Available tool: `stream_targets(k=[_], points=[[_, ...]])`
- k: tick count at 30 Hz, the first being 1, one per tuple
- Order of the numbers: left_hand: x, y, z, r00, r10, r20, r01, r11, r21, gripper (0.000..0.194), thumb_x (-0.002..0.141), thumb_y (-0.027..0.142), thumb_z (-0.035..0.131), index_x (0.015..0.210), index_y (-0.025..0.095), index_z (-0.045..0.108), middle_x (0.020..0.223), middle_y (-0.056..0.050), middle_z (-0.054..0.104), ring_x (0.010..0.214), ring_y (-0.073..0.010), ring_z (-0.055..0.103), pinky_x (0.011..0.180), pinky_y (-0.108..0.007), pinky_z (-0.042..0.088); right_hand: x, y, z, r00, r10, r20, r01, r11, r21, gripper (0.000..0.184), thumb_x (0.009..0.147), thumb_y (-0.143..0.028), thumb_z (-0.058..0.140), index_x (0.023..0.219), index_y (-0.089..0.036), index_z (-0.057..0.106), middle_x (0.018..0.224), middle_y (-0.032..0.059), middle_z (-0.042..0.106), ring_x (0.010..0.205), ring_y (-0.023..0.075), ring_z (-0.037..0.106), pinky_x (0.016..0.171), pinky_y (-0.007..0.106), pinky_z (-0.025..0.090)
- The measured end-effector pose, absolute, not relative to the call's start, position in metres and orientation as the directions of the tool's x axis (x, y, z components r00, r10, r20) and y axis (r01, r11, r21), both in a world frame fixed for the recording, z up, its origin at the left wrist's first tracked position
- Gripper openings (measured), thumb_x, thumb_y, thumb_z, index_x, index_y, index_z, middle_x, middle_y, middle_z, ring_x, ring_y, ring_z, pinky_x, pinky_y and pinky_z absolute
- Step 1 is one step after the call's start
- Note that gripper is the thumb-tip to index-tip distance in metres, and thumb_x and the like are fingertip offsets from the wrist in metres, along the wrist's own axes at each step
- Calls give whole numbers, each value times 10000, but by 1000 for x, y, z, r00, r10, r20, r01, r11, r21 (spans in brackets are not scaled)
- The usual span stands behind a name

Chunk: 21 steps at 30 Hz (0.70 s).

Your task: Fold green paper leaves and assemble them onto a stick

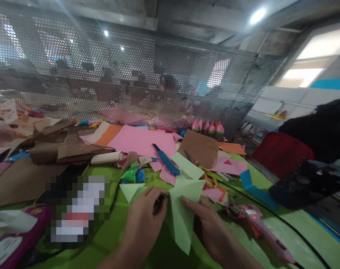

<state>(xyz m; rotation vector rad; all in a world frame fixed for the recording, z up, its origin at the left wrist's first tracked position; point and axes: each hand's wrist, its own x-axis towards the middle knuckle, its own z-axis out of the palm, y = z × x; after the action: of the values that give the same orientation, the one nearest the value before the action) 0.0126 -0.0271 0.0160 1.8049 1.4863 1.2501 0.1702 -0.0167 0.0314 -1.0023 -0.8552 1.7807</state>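
Paper, creased, pale green, was pinched in the right hand, lower centre; left hand curled beside, grip unclear.

Two bare hands close together, low in view
Left hand curls, thumb and fingertips drawn together; right hand reaches inward, fingers extended; both forearms angle up from the bottom edge.

Left hand and right hand bare, slim fingers, rounded fingertips, finer nail detail too blurred to tell, wrists and visible forearms also bare, tapering toward wrists.
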Motion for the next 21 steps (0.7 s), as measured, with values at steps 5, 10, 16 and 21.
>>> stream_targets(k=[5, 10, 16, 21], points=[[15, -26, 17, -30, 938, 345, 451, -295, 842, 255, 774, 41, 485, 890, 219, 627, 888, -20, 663, 850, -192, 613, 751, -302, 454, 169, -18, 30, -248, 927, -283, -374, -361, -854, 213, 741, -310, 747, 894, -170, 697, 820, 56, 746, 729, 219, 683, 693, 315, 519], [15, -23, 15, -94, 941, 325, 408, -261, 875, 229, 763, 60, 511, 878, 210, 641, 879, -25, 665, 814, -189, 616, 713, -294, 471, 170, -20, 25, -260, 927, -269, -380, -355, -854, 245, 751, -296, 747, 962, -184, 694, 893, 55, 740, 767, 202, 672, 706, 298, 501], [17, -25, 11, -83, 946, 312, 318, -272, 908, 237, 771, 95, 542, 941, 207, 662, 930, -34, 700, 863, -194, 639, 770, -314, 491, 171, -19, 25, -248, 940, -235, -282, -302, -911, 250, 763, -327, 738, 955, -169, 710, 898, 66, 737, 791, 199, 649, 716, 296, 488], [17, -24, 9, -74, 959, 273, 259, -245, 934, 226, 796, 149, 542, 968, 204, 678, 950, -42, 714, 870, -200, 651, 779, -330, 508, 172, -17, 28, -194, 951, -240, -244, -284, -927, 292, 735, -376, 754, 938, -168, 718, 858, 63, 740, 760, 208, 648, 719, 313, 488]])
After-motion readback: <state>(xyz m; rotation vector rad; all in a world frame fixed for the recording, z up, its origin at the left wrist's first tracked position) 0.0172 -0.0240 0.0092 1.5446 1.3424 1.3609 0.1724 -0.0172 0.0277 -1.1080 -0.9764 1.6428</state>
